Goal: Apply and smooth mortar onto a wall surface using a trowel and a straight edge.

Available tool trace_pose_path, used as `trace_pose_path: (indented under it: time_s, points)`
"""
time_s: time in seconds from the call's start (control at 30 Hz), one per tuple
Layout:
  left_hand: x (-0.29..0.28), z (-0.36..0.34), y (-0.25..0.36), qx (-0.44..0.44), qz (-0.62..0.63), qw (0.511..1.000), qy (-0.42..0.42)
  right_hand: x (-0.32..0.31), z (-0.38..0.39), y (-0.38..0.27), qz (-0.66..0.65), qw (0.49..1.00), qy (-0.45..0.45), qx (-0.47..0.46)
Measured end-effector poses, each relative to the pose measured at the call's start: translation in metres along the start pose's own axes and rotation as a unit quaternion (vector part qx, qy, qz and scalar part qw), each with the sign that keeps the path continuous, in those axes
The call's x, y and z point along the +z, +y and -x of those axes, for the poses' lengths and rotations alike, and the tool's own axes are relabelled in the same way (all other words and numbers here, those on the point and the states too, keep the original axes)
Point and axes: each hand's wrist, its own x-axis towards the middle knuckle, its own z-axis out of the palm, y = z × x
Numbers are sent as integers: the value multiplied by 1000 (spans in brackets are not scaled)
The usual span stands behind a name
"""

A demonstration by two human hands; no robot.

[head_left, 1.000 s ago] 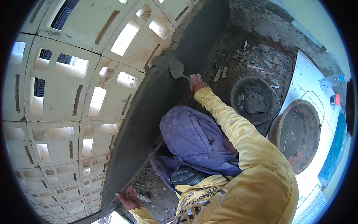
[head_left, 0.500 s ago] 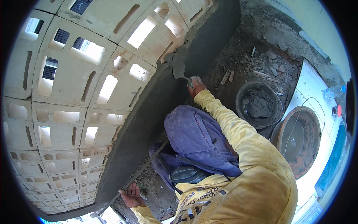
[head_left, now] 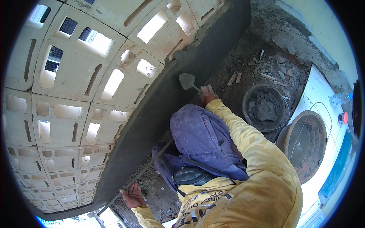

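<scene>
At seven o'clock the left hand (head_left: 134, 195), fingers loosely curled, meets a bar (head_left: 153, 160), its grip impossible to tell, while near twelve the trowel (head_left: 187, 81), clamped in the right hand (head_left: 208, 94), now sits below the plaster's (head_left: 152, 110) top edge, suggesting work shifts onto its face.

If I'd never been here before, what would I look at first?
Probably the big cream block wall with rectangular holes, filling the left side. Next, near the upper middle, the grey leaf-shaped metal trowel, held in the person's right grip at the end of a stained yellow cloth sleeve. Over on the right, the wide, round, reddish-brown bowl has grey liquid inside.
</scene>
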Motion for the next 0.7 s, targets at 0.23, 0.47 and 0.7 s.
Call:
trace_pose_path:
  time_s: [0.23,0.47,0.7]
  points:
    - [10,5,4,17,-21,1000,-7,-24,-20,-59,3,993,110,-46]
    - [4,5,6,9,-26,1000,-6,-13,-25,-47,-1,992,119,42]
    - [4,-5,3,9,-21,999,-27,-23,-2,5,-12,980,87,180]
